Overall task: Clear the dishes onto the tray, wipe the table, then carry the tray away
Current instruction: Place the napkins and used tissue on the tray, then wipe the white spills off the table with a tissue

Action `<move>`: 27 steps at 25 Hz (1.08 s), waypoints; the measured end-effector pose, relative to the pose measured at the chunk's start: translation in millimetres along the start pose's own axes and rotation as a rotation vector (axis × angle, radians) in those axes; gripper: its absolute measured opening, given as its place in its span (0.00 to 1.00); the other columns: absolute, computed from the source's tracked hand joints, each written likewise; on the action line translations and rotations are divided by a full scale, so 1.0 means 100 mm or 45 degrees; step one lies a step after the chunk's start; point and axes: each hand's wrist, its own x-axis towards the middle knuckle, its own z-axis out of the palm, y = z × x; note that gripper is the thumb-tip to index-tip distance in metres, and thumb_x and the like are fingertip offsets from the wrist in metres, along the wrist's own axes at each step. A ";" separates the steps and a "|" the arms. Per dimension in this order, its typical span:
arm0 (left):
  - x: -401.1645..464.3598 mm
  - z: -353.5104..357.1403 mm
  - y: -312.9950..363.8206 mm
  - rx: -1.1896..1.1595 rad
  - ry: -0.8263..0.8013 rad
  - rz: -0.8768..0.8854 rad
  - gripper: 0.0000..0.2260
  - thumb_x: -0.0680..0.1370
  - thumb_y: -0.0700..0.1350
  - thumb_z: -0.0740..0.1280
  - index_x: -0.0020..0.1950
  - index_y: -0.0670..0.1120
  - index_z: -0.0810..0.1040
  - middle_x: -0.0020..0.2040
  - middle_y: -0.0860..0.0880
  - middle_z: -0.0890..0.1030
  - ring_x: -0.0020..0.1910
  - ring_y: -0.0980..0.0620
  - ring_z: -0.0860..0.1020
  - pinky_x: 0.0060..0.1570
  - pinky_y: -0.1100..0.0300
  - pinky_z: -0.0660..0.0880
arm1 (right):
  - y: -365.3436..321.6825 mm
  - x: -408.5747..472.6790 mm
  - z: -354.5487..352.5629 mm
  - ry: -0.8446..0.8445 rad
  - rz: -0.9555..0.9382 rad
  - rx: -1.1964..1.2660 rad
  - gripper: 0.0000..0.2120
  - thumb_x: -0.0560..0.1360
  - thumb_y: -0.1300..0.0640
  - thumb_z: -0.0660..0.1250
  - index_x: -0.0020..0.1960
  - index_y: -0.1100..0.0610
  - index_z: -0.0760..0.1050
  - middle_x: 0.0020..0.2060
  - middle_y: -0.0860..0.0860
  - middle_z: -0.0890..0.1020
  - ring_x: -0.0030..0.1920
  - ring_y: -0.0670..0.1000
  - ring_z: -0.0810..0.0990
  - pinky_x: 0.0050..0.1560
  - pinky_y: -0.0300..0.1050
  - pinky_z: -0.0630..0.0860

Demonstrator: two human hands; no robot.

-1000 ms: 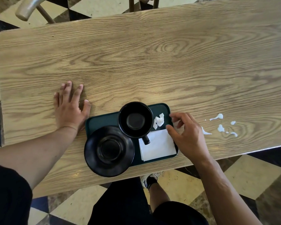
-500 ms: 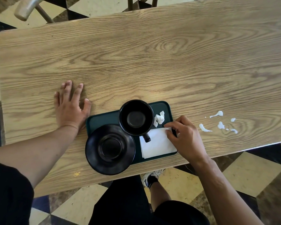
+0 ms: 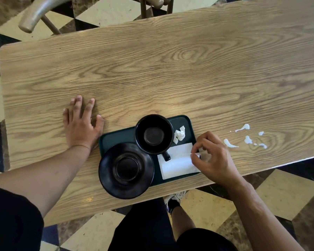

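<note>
A dark green tray (image 3: 116, 138) lies near the front edge of the wooden table (image 3: 170, 69). On it stand a black cup (image 3: 153, 134) and a black saucer (image 3: 126, 170) that overhangs the tray's front left corner. A crumpled white scrap (image 3: 179, 134) and a flat white napkin (image 3: 178, 161) also lie on the tray. My right hand (image 3: 214, 156) pinches the napkin's right edge between thumb and fingers. My left hand (image 3: 81, 124) rests flat on the table, left of the tray, fingers spread. White spilled blobs (image 3: 246, 138) dot the table right of my right hand.
Wooden chair parts (image 3: 34, 13) stand beyond the table's far edge on a checkered floor. My legs and a shoe (image 3: 174, 200) are below the table's front edge. The table's front right edge runs close behind my right wrist.
My right hand has come down from the tray's right rim onto the napkin and closed its fingertips on the napkin's right edge. My left hand has stayed put.
</note>
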 end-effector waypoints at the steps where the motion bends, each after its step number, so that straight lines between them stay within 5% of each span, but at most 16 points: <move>1: 0.01 0.00 0.00 0.005 0.008 0.004 0.28 0.77 0.57 0.57 0.76 0.50 0.70 0.80 0.41 0.63 0.80 0.41 0.59 0.79 0.43 0.51 | -0.01 -0.01 -0.04 -0.002 0.052 0.145 0.06 0.68 0.63 0.69 0.40 0.53 0.76 0.43 0.46 0.79 0.46 0.50 0.78 0.46 0.38 0.71; 5: 0.02 -0.01 0.01 0.015 -0.017 0.019 0.28 0.77 0.55 0.57 0.76 0.49 0.70 0.80 0.39 0.64 0.80 0.39 0.59 0.78 0.41 0.51 | -0.01 0.02 -0.12 0.079 0.290 0.741 0.04 0.66 0.63 0.63 0.38 0.55 0.71 0.39 0.53 0.87 0.42 0.54 0.85 0.39 0.45 0.77; 9: 0.01 -0.10 0.07 0.153 -0.021 0.090 0.24 0.79 0.52 0.59 0.73 0.44 0.74 0.75 0.35 0.69 0.74 0.33 0.66 0.72 0.36 0.59 | 0.04 0.00 -0.22 0.367 0.474 0.951 0.06 0.65 0.60 0.66 0.40 0.50 0.73 0.31 0.44 0.78 0.30 0.44 0.74 0.28 0.37 0.69; 13: 0.55 -0.36 0.28 0.150 -0.127 0.173 0.22 0.78 0.53 0.55 0.55 0.39 0.81 0.54 0.37 0.78 0.54 0.33 0.75 0.56 0.37 0.70 | 0.17 0.06 -0.34 0.586 0.745 1.017 0.07 0.70 0.58 0.67 0.45 0.49 0.80 0.40 0.47 0.83 0.40 0.49 0.78 0.41 0.48 0.75; 17: 1.18 -0.21 1.34 -0.103 -0.354 0.648 0.28 0.78 0.56 0.54 0.67 0.39 0.76 0.68 0.38 0.75 0.67 0.36 0.72 0.67 0.41 0.67 | 0.30 0.01 -0.49 0.867 0.921 0.994 0.07 0.72 0.53 0.66 0.45 0.48 0.83 0.41 0.42 0.84 0.40 0.44 0.81 0.39 0.45 0.77; 22: 1.30 0.25 2.86 -0.056 -0.372 1.546 0.31 0.80 0.59 0.56 0.77 0.40 0.69 0.78 0.37 0.66 0.79 0.38 0.62 0.76 0.37 0.59 | 0.80 -0.10 -1.04 1.266 1.115 0.926 0.12 0.69 0.52 0.68 0.51 0.50 0.82 0.49 0.52 0.86 0.49 0.54 0.83 0.46 0.51 0.81; 25: 1.14 0.45 3.31 0.066 -0.374 1.755 0.33 0.80 0.62 0.55 0.79 0.42 0.65 0.80 0.39 0.62 0.80 0.39 0.59 0.78 0.37 0.55 | 1.13 -0.07 -1.32 1.361 1.105 0.866 0.14 0.71 0.56 0.69 0.57 0.52 0.80 0.50 0.52 0.85 0.43 0.47 0.84 0.36 0.40 0.79; 27: 1.01 0.55 3.46 0.110 -0.399 1.771 0.35 0.80 0.64 0.52 0.80 0.43 0.63 0.81 0.40 0.60 0.81 0.40 0.57 0.78 0.37 0.52 | 1.31 0.02 -1.44 1.341 1.116 0.853 0.14 0.73 0.59 0.70 0.59 0.52 0.79 0.52 0.51 0.85 0.47 0.48 0.85 0.38 0.39 0.80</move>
